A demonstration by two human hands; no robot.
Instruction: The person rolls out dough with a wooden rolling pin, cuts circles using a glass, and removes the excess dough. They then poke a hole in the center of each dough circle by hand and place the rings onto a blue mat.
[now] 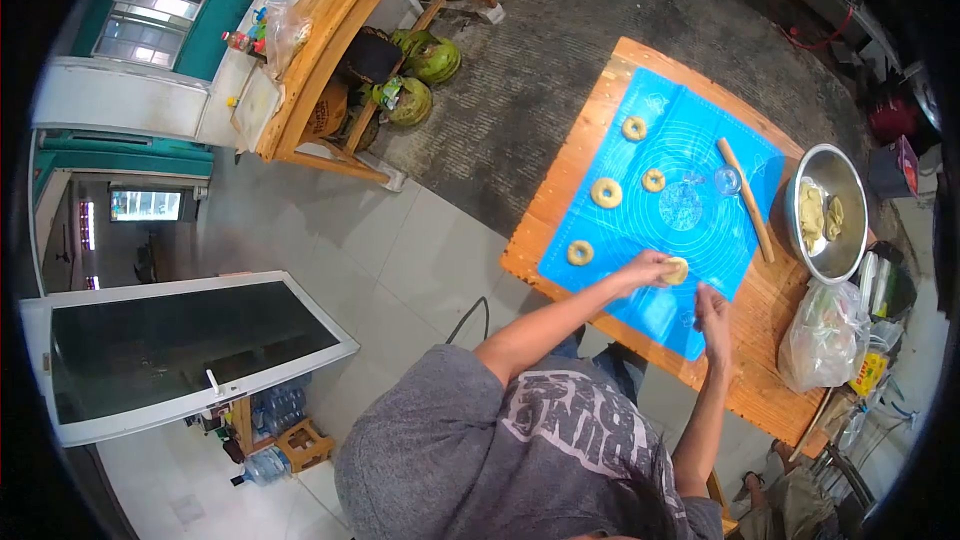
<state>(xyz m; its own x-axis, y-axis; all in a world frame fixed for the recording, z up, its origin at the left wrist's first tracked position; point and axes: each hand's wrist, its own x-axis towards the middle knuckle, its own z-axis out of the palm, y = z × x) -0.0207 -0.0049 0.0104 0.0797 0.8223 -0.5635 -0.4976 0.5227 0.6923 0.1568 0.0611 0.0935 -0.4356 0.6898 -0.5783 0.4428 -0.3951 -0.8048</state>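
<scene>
My left hand (650,268) is closed on a dough ring (677,271), held at the near part of a blue silicone mat (610,310). Just to the right, my right hand (712,312) has its fingers curled together; whatever may be in them is too small to make out. Shaped dough rings lie on the mat: one at the far end (634,128), a larger one (606,193), a small one (653,180) and one near the left edge (580,253). A clear round cutter or cup (727,180) stands beside a wooden rolling pin (746,200).
A steel bowl (828,270) with pieces of dough (811,210) sits at the wooden table's (535,260) right side. Close to it is a filled plastic bag (822,335). Another wooden table (310,90) has green gas cylinders (428,57) under it. Another person's leg shows at lower right.
</scene>
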